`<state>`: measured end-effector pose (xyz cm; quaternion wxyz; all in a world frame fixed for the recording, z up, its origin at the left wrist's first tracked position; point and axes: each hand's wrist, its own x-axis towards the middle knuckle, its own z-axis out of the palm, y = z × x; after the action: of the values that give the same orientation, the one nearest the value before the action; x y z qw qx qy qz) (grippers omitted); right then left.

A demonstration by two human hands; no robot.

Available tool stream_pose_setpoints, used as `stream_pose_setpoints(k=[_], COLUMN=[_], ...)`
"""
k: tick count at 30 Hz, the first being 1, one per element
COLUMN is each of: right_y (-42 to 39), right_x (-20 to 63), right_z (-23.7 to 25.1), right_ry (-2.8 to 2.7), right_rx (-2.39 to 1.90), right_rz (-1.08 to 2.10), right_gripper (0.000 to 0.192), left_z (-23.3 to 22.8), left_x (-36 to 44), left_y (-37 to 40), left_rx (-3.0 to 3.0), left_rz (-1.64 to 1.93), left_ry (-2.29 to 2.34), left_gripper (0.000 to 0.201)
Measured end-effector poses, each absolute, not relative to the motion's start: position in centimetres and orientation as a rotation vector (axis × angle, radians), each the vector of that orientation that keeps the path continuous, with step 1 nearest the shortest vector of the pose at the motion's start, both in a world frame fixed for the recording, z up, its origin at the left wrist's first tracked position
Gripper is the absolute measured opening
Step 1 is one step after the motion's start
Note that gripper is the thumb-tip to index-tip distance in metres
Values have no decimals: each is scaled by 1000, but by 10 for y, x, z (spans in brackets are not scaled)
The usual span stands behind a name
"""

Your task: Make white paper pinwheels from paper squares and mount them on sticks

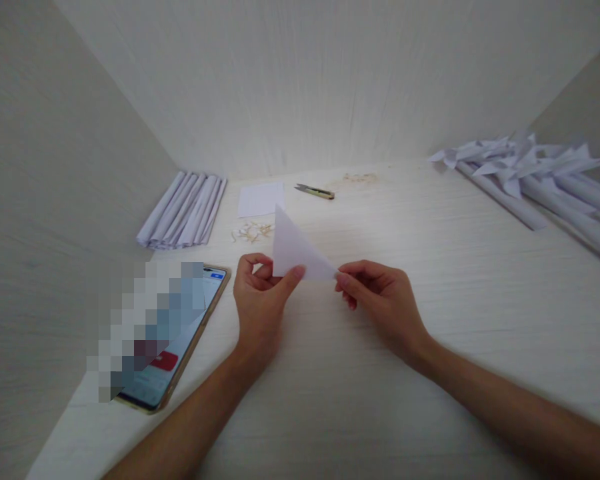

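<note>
Between my two hands is a white sheet of paper (300, 250), folded into a triangle with one corner pointing up and away from me. My left hand (263, 293) grips its lower left part, the thumb pressed on the near face and the other fingers behind. The right corner is pinched between the thumb and fingers of my right hand (380, 297). The paper is held above the pale tabletop (320, 380).
Rolled paper tubes (185, 210) lie at back left, paper pinwheels on tubes (520, 173) at back right. Paper squares (260, 200), thread snips (315, 192) and small thin pieces (254, 232) lie beyond my hands. A phone (180, 347) lies left. Walls (300, 87) enclose the back and sides.
</note>
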<state>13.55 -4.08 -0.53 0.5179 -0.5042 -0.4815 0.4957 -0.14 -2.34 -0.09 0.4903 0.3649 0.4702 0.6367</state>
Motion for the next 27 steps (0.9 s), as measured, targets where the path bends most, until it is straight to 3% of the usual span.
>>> stream_pose_setpoints(k=[4,13,22,27], right_y=[-37,-38,-30,-29], right_x=[145,150,149,149], right_z=[-5,-3,-8,-8], right_ry=[-1215,-1441,-844,-790], right_rx=[-1229,-1284,-1152,-1045], right_rz=[1129,997,1223,1208], right_gripper=[11,9,11,15], left_z=[-1,3,1,-2], left_x=[-9,-21,-13,-6], left_y=[-16,-7,-15,-20], left_rx=[908,918,884,846], left_rz=[1444,1423,1389,1318], left_ry=[1040,933,875,881], left_gripper=[45,17,4,13])
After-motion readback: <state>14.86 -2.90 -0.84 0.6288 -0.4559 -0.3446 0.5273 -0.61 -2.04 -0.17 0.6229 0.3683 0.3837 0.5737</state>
